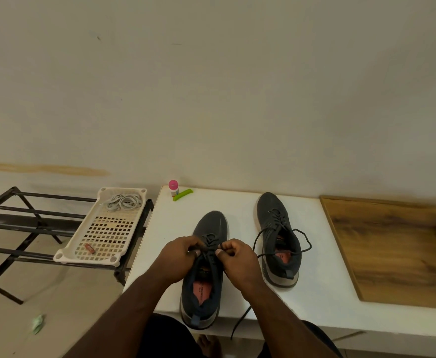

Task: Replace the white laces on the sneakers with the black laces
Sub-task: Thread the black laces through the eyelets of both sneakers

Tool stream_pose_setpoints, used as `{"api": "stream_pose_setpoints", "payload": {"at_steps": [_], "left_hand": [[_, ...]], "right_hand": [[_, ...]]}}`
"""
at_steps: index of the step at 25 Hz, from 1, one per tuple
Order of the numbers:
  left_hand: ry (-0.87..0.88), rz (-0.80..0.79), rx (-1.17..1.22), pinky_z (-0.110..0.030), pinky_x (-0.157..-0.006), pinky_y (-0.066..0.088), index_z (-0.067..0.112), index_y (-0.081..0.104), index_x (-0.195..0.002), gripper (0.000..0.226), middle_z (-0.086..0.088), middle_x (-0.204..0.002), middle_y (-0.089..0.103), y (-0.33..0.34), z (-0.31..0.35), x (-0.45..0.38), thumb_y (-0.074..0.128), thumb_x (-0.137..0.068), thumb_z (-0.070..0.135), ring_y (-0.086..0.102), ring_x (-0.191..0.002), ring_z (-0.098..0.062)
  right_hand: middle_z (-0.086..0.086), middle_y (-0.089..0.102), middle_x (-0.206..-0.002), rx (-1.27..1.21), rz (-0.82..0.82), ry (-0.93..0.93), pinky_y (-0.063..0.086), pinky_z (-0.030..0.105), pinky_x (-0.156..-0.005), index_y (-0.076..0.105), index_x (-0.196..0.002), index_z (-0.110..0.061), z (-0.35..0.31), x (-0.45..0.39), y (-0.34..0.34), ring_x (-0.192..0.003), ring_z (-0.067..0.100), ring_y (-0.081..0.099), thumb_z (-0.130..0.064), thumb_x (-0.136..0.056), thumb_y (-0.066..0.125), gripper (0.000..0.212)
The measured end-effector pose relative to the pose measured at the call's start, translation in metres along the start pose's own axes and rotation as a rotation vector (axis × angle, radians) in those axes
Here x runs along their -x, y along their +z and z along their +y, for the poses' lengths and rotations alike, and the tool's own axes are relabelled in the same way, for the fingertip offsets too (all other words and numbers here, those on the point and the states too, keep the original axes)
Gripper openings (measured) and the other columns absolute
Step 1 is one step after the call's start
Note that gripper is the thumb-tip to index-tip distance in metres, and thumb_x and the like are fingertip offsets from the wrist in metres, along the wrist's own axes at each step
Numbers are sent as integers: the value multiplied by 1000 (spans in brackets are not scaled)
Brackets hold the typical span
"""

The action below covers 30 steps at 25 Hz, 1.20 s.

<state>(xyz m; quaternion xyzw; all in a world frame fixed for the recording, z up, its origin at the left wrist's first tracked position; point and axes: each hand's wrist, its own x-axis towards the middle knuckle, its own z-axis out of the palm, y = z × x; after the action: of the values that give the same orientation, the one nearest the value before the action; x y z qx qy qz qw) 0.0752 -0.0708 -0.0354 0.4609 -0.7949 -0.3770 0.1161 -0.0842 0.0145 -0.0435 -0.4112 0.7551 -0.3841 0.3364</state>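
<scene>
Black lace [210, 250] pinched over near sneaker [203, 275], left hand [176, 257] and right hand [237, 262] knuckles-up, each grip closed on it

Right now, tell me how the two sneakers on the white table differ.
The near sneaker is being worked on: the left hand and right hand pinch its black lace over the tongue. The far sneaker is untouched, its lace ends lying loose beside it. The near sneaker's heel overhangs the front edge of the table, with one lace end hanging below; the far sneaker sits fully on it. Both are dark grey, black-laced, toes toward the wall.
</scene>
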Motion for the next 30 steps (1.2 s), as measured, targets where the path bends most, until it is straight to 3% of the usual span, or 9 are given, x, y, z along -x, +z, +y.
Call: {"api": "stream_pose_setpoints", "payload": {"at_steps": [5, 8, 11, 15, 21, 23, 26, 30], "left_hand": [[-20, 16, -4, -15, -82, 42, 24, 73, -107, 24, 11, -105, 68, -2, -4, 0, 56, -96, 12, 60, -99, -7], [-28, 29, 5, -10, -75, 40, 26, 71, -102, 20, 13, -97, 66, 1, -4, -1, 57, -96, 13, 60, -92, -6], [-46, 35, 1, -12, -70, 42, 27, 68, -94, 15, 10, -93, 69, 1, -7, -4, 59, -94, 15, 63, -88, -9], [-59, 30, -26, -11, -68, 40, 23, 69, -99, 13, 5, -97, 69, 5, -8, -4, 59, -93, 15, 61, -88, -9], [-56, 23, -22, -9, -66, 39, 28, 70, -98, 13, 9, -96, 70, 8, -4, -3, 59, -94, 21, 61, -86, -3], [-65, 21, -12, -10, -67, 40, 27, 70, -100, 13, 9, -97, 70, 8, -4, -2, 58, -95, 24, 62, -87, -4], [-74, 34, 2, -12, -72, 44, 28, 69, -105, 14, 8, -99, 70, 6, -7, -3, 59, -95, 25, 64, -90, -6], [-56, 7, -8, -11, -74, 44, 27, 71, -105, 15, 10, -100, 71, 7, -7, -4, 61, -94, 25, 64, -90, -6]], "right_hand": [[-8, 72, -89, 42, 3, -26, 60, 34, -82, 69, -92, -26, -2, -5, 2, -83, 9, 68, -17, -92, 66, 9], [-5, 72, -101, 212, -75, -128, 52, 24, -89, 74, -106, -20, -7, -11, 4, -93, 10, 65, -14, -94, 61, 19], [0, 71, -98, 321, -115, -177, 50, 24, -84, 74, -100, -19, -9, -18, 9, -90, 14, 63, -10, -92, 59, 20], [2, 65, -93, 367, -73, -143, 52, 32, -81, 66, -92, -15, -9, -22, 15, -86, 16, 59, -7, -92, 54, 14], [-1, 64, -91, 325, -11, -76, 39, 16, -65, 63, -95, -13, -5, -23, 11, -84, 14, 56, -10, -96, 53, 10], [-3, 64, -91, 303, -23, -91, 39, 12, -66, 64, -97, -15, -6, -22, 9, -86, 14, 57, -10, -96, 55, 10], [-2, 70, -98, 300, -108, -166, 51, 24, -84, 72, -102, -18, -9, -24, 6, -91, 13, 62, -11, -93, 60, 17], [-2, 68, -90, 342, -80, -141, 54, 33, -83, 69, -94, -16, -5, -25, 8, -85, 14, 62, -12, -93, 60, 10]]}}
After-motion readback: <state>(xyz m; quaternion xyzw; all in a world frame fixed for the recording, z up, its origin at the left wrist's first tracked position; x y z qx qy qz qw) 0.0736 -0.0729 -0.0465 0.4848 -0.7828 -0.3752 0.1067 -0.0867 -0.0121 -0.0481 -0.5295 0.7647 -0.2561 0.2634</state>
